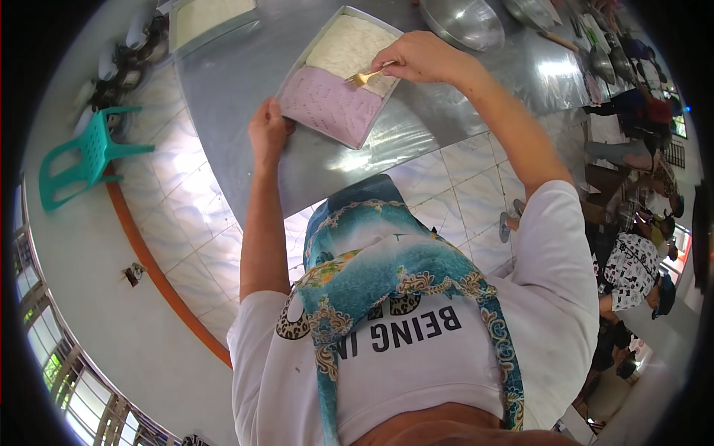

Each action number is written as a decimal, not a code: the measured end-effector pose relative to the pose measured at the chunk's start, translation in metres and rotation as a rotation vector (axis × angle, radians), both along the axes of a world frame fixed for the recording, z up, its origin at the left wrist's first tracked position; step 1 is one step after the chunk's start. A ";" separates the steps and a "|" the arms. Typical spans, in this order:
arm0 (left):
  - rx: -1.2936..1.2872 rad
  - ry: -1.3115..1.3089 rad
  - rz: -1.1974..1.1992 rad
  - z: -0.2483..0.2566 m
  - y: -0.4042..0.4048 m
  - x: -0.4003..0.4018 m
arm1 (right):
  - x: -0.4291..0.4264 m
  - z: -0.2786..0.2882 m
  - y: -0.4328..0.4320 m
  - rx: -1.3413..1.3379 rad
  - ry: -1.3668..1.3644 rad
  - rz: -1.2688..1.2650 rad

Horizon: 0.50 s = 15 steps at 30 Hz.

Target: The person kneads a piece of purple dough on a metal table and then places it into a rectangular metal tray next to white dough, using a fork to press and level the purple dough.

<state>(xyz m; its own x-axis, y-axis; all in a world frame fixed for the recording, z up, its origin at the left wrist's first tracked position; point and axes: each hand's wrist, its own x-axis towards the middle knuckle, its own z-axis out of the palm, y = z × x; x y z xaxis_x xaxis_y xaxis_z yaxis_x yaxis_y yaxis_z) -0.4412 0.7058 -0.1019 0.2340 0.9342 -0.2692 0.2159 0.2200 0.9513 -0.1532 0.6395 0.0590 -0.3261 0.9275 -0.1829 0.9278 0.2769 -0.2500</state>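
A rectangular metal baking pan rests at an angle on the table before me. Pale cream dough fills its far part, and purple dough, dotted with rows of small prick holes, fills the near part. My left hand grips the pan's near left corner, thumb on the rim. In my right hand is a gold-coloured fork, its tines pointing down at the seam between the two doughs. Whether the tines touch the dough I cannot tell.
The stainless steel table ends just in front of me. Another pan of pale dough stands at the far left. Metal bowls sit far right, near utensils. A green plastic chair stands left. Several people are at the right.
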 end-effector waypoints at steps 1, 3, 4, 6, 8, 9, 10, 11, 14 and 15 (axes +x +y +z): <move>0.011 0.068 -0.037 0.004 0.004 0.005 | 0.004 -0.002 0.002 -0.027 0.010 0.022; 0.136 0.213 -0.094 0.002 0.012 0.010 | 0.008 -0.007 0.006 -0.063 0.024 0.008; 0.251 0.296 -0.104 -0.006 0.023 0.006 | 0.004 -0.007 0.010 -0.077 0.035 0.017; 0.410 0.375 -0.129 -0.019 0.045 0.003 | -0.001 -0.007 0.012 -0.090 0.038 0.017; 0.510 0.372 -0.155 -0.024 0.066 -0.002 | -0.005 -0.007 0.012 -0.064 0.043 0.015; 0.505 0.379 -0.192 -0.027 0.078 -0.005 | -0.005 -0.010 0.011 -0.031 0.043 0.019; 0.504 0.388 -0.230 -0.026 0.092 -0.007 | -0.005 -0.012 0.010 0.007 0.045 0.024; 0.503 0.400 -0.265 -0.027 0.101 -0.010 | -0.007 -0.013 0.011 0.044 0.044 0.016; 0.405 0.396 -0.321 -0.007 0.119 -0.003 | -0.009 -0.014 0.014 0.131 0.032 -0.029; 0.319 0.370 -0.240 0.001 0.116 0.003 | -0.010 -0.013 0.012 0.136 0.024 -0.047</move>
